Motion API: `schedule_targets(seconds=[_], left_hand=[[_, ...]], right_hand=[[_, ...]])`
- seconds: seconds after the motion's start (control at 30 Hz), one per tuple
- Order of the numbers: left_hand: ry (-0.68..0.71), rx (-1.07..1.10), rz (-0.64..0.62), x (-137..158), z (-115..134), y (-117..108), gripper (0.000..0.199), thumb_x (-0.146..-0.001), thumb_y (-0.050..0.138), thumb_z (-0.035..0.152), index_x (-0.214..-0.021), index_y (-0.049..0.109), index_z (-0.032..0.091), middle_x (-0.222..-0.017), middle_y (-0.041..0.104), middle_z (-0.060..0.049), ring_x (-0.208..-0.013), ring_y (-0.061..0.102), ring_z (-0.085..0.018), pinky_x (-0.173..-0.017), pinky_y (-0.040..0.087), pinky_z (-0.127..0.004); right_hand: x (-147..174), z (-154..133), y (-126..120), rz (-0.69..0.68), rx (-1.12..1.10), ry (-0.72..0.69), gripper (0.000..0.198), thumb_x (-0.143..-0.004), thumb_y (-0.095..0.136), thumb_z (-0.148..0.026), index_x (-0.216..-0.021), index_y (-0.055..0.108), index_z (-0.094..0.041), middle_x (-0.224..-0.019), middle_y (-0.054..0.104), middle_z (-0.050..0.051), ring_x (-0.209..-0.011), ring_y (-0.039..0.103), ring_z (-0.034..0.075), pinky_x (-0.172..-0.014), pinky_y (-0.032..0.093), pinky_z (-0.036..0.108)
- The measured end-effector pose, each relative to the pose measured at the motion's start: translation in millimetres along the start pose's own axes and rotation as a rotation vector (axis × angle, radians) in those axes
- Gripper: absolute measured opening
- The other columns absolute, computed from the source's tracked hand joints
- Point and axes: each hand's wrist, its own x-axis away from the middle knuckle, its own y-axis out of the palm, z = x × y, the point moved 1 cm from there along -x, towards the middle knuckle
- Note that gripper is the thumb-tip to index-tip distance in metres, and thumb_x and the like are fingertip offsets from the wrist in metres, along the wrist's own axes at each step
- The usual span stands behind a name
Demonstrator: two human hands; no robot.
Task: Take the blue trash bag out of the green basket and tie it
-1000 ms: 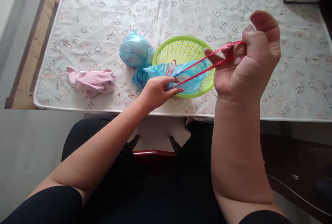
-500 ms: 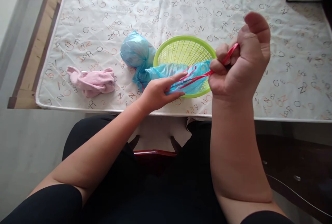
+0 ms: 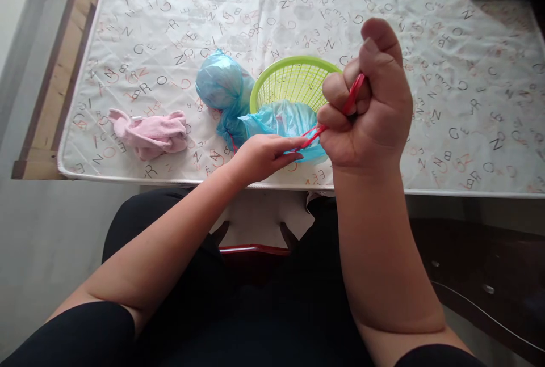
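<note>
Slowly the red cord draws in

Now we have our right hand (image 3: 368, 106) closed in a fist on the red drawstring (image 3: 352, 95), the grip pinching it between thumb and curled fingers. Our left hand (image 3: 264, 154) presses its fingertips together on the mouth of the blue plastic bag (image 3: 281, 120), where the cord comes out.

A second ago the drawstring ran long and taut from the bag up to the right hand, held well out past the green basket (image 3: 293, 75). That hand has since come in close, so only a short bit of red shows between the two hands, and the bag's mouth looks bunched tighter, as far as we can tell behind the fist.

The bag lies over the basket's near rim. Just beside the basket, on its left, sits a second blue bag (image 3: 219, 80), rounded and full. Further left of the basket lies a pink cloth (image 3: 149, 131), all on the lettered table cover (image 3: 468, 100).
</note>
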Motion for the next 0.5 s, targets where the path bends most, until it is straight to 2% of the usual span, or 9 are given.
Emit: schedule_targets(seconds=[0.1, 0.17, 0.23, 0.3, 0.37, 0.43, 0.5], left_hand=[[0.014, -0.037, 0.008, 1.0, -0.1, 1.6, 0.018, -0.106, 0.076, 0.034, -0.117, 0.087, 0.025, -0.095, 0.083, -0.005, -0.082, 0.076, -0.017, -0.078, 0.058, -0.026], [-0.009, -0.062, 0.037, 1.2, -1.1, 1.9, 0.017, -0.107, 0.074, 0.036, -0.112, 0.087, 0.025, -0.099, 0.085, -0.006, -0.086, 0.078, -0.018, -0.081, 0.058, -0.028], [-0.038, -0.074, 0.087, 0.7, -2.5, 0.9, 0.017, -0.107, 0.074, 0.036, -0.108, 0.087, 0.025, -0.099, 0.084, -0.006, -0.087, 0.077, -0.018, -0.081, 0.058, -0.029], [-0.071, -0.045, 0.161, -0.4, -4.0, -1.2, 0.019, -0.107, 0.073, 0.036, -0.100, 0.085, 0.023, -0.092, 0.082, -0.005, -0.082, 0.074, -0.017, -0.077, 0.057, -0.029], [-0.125, 0.022, 0.250, -2.2, -5.7, -4.2, 0.028, -0.109, 0.070, 0.039, -0.091, 0.082, 0.021, -0.080, 0.075, -0.003, -0.073, 0.067, -0.016, -0.071, 0.053, -0.029], [-0.186, 0.091, 0.323, -4.5, -7.8, -7.3, 0.037, -0.110, 0.068, 0.046, -0.084, 0.077, 0.021, -0.071, 0.065, 0.000, -0.068, 0.060, -0.015, -0.067, 0.050, -0.029], [-0.234, 0.146, 0.376, -6.9, -9.9, -9.5, 0.043, -0.108, 0.068, 0.055, -0.082, 0.075, 0.021, -0.070, 0.061, 0.000, -0.068, 0.057, -0.015, -0.066, 0.048, -0.029]], right_hand=[[1.0, -8.9, -1.6, 0.048, -0.170, -0.040, 0.026, -0.085, 0.070, -0.038, -0.108, 0.060, -0.032, -0.069, 0.017, -0.008, -0.055, 0.013, 0.014, -0.044, 0.007, 0.032], [-0.1, -11.7, -6.7, 0.071, -0.143, -0.057, 0.026, -0.086, 0.070, -0.038, -0.110, 0.061, -0.032, -0.070, 0.015, -0.008, -0.054, 0.017, 0.013, -0.045, 0.012, 0.030], [-2.9, -9.6, -13.3, 0.112, -0.112, -0.070, 0.029, -0.087, 0.073, -0.040, -0.112, 0.061, -0.033, -0.071, 0.016, -0.007, -0.055, 0.026, 0.013, -0.049, 0.024, 0.029], [-6.9, -1.9, -19.4, 0.140, -0.110, -0.092, 0.031, -0.089, 0.075, -0.046, -0.113, 0.061, -0.033, -0.071, 0.025, -0.007, -0.060, 0.040, 0.014, -0.057, 0.039, 0.029], [-11.3, 11.2, -24.6, 0.121, -0.057, -0.088, 0.036, -0.094, 0.073, -0.057, -0.116, 0.060, -0.032, -0.077, 0.044, -0.004, -0.073, 0.057, 0.017, -0.069, 0.050, 0.032], [-15.0, 27.3, -29.7, 0.103, 0.044, -0.044, 0.045, -0.097, 0.066, -0.071, -0.118, 0.060, -0.032, -0.092, 0.061, 0.002, -0.087, 0.067, 0.021, -0.075, 0.054, 0.034], [-16.3, 42.2, -34.6, 0.168, 0.124, 0.015, 0.053, -0.098, 0.062, -0.080, -0.118, 0.062, -0.031, -0.103, 0.068, 0.006, -0.092, 0.070, 0.022, -0.074, 0.055, 0.034]])
